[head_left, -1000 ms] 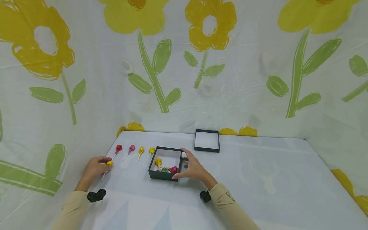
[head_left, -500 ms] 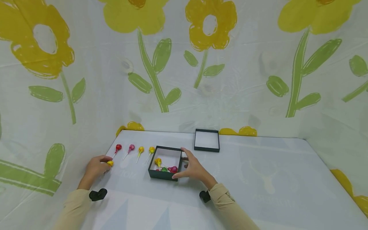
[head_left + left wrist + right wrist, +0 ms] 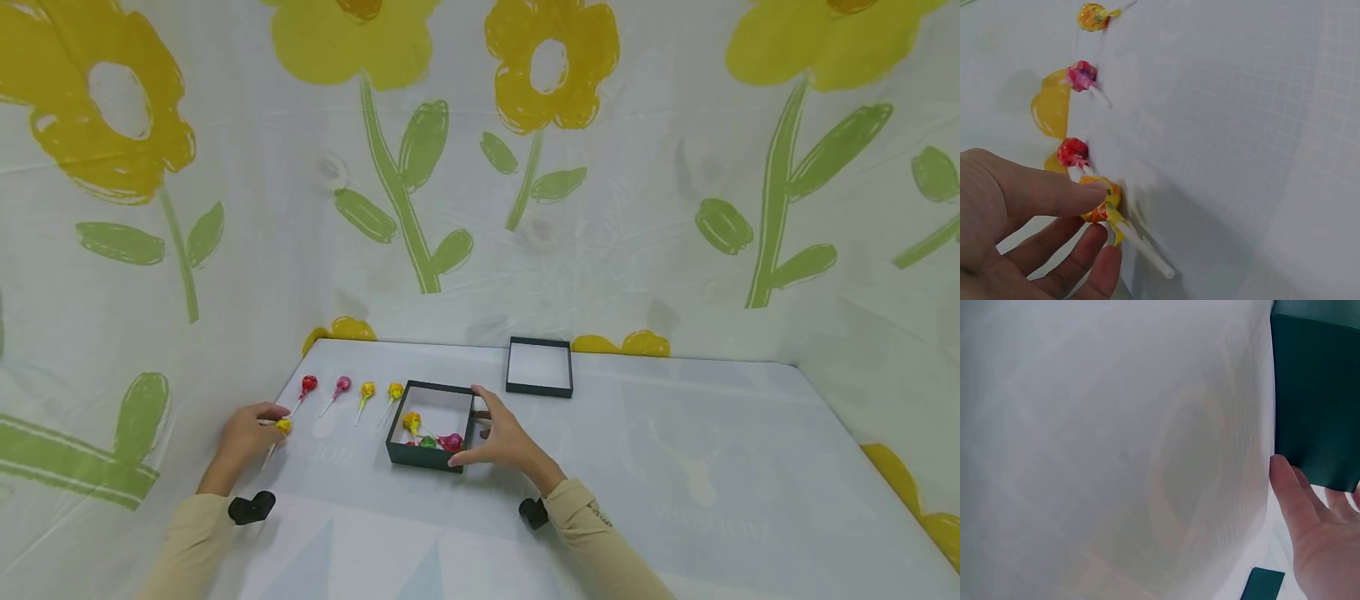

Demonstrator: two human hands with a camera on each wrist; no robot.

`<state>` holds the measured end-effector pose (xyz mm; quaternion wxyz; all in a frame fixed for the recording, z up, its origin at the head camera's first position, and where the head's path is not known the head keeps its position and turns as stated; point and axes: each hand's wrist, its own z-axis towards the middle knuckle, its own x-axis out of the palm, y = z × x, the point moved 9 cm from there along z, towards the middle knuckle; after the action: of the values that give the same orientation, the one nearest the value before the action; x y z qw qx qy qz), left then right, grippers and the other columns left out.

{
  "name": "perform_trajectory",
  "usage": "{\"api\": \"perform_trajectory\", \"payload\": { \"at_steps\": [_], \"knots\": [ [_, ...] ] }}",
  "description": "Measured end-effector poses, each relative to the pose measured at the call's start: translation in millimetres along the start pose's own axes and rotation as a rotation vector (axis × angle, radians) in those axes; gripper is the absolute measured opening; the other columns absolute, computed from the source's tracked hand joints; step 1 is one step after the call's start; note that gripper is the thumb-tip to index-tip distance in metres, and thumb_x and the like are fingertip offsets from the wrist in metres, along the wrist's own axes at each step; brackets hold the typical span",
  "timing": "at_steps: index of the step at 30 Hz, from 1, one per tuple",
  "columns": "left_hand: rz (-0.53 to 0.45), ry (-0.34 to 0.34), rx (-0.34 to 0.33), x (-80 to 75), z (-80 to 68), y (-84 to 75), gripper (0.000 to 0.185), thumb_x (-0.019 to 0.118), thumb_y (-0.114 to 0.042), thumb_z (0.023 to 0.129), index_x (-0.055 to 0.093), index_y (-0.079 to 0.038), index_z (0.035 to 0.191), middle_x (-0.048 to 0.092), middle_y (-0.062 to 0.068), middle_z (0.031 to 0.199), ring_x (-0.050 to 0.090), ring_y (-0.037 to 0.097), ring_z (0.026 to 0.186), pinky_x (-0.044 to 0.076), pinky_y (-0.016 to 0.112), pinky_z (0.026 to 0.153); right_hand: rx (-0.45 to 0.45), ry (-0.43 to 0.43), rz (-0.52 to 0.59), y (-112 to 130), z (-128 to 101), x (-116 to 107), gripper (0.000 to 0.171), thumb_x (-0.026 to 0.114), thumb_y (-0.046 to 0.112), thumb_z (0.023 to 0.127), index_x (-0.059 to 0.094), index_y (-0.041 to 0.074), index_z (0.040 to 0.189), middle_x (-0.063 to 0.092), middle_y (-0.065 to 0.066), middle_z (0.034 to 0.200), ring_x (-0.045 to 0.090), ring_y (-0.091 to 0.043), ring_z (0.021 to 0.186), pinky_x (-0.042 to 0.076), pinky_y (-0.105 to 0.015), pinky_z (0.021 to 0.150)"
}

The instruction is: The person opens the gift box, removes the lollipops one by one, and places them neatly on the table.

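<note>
yellow wrapper marks the lollipop [image 3: 283, 427] pinched in the left hand [image 3: 243, 435], thumb on its head and fingers curled under, the white stick lying on the counter [image 3: 675, 467] and pointing toward 7 o'clock. at 1 o'clock from that hand a row of four more lollipops [image 3: 351, 389] lies on the counter, near it. the right hand [image 3: 504, 437] grips the right wall of the dark box [image 3: 432, 425], thumb at the near corner, fingers curled over the rim. the box sits at 3 o'clock from the left hand, well apart. its lid [image 3: 540, 367] lies at 1 o'clock from the right hand.
</note>
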<state>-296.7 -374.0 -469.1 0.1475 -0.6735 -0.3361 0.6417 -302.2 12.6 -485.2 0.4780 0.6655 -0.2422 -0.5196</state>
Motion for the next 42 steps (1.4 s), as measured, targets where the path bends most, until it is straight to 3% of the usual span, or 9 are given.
{"api": "perform_trajectory", "payload": {
  "at_steps": [6,15,22,27,32,36,42],
  "knots": [
    [0.037,0.006,0.024,-5.5,-1.0,-4.8,0.036,0.064,0.001,0.082,0.058,0.009,0.116,0.053,0.032,0.118,0.049,0.045,0.102,0.046,0.054,0.087,0.002,0.009,0.011,-0.2,-0.3,1.0,0.117,0.090,0.039,0.058,0.020,0.019,0.151,0.023,-0.003,0.153,0.046,-0.029,0.123,0.049,-0.040,0.091],
    [0.002,0.039,-0.018,1.9,1.0,-2.5,0.034,0.064,0.001,0.082,0.060,0.007,0.116,0.052,0.031,0.120,0.048,0.043,0.102,0.046,0.054,0.089,-0.003,0.008,0.003,0.1,0.9,0.9,0.117,0.089,0.040,0.058,0.020,0.018,0.150,0.024,-0.004,0.152,0.047,-0.029,0.123,0.049,-0.039,0.090],
    [-0.051,0.047,-0.005,6.5,1.5,-0.9,0.033,0.064,0.001,0.081,0.063,0.004,0.113,0.055,0.028,0.117,0.052,0.036,0.095,0.053,0.037,0.074,-0.002,0.011,0.003,0.1,1.2,0.7,0.117,0.089,0.039,0.059,0.020,0.017,0.150,0.024,-0.006,0.152,0.047,-0.029,0.122,0.049,-0.040,0.090],
    [-0.062,0.049,0.025,4.7,-0.9,-7.6,0.035,0.065,0.000,0.080,0.062,0.005,0.114,0.056,0.027,0.115,0.053,0.033,0.091,0.051,0.027,0.063,0.005,0.010,0.000,0.5,1.4,-0.5,0.116,0.089,0.038,0.059,0.021,0.018,0.150,0.025,-0.005,0.152,0.048,-0.029,0.122,0.050,-0.041,0.090],
    [-0.045,0.039,0.026,1.9,-3.4,-12.8,0.036,0.065,-0.001,0.081,0.061,0.005,0.116,0.054,0.028,0.118,0.053,0.037,0.095,0.051,0.035,0.069,0.008,0.012,0.003,1.6,1.1,-0.8,0.115,0.089,0.037,0.060,0.021,0.018,0.150,0.025,-0.005,0.152,0.048,-0.030,0.121,0.049,-0.042,0.090],
    [-0.025,0.002,0.042,3.0,11.5,-4.2,0.034,0.066,-0.008,0.085,0.061,0.000,0.118,0.054,0.025,0.120,0.053,0.039,0.099,0.053,0.042,0.073,0.000,0.012,0.011,2.1,1.2,-0.6,0.115,0.089,0.036,0.060,0.021,0.017,0.150,0.025,-0.006,0.152,0.048,-0.030,0.122,0.050,-0.042,0.090],
    [0.002,-0.020,0.130,17.7,57.3,30.4,0.037,0.065,-0.031,0.089,0.060,-0.013,0.122,0.055,0.017,0.122,0.056,0.032,0.100,0.053,0.043,0.080,-0.002,0.006,0.005,2.0,-0.1,-0.5,0.115,0.089,0.038,0.059,0.022,0.016,0.150,0.026,-0.005,0.151,0.048,-0.029,0.122,0.050,-0.040,0.090]
  ]
}}
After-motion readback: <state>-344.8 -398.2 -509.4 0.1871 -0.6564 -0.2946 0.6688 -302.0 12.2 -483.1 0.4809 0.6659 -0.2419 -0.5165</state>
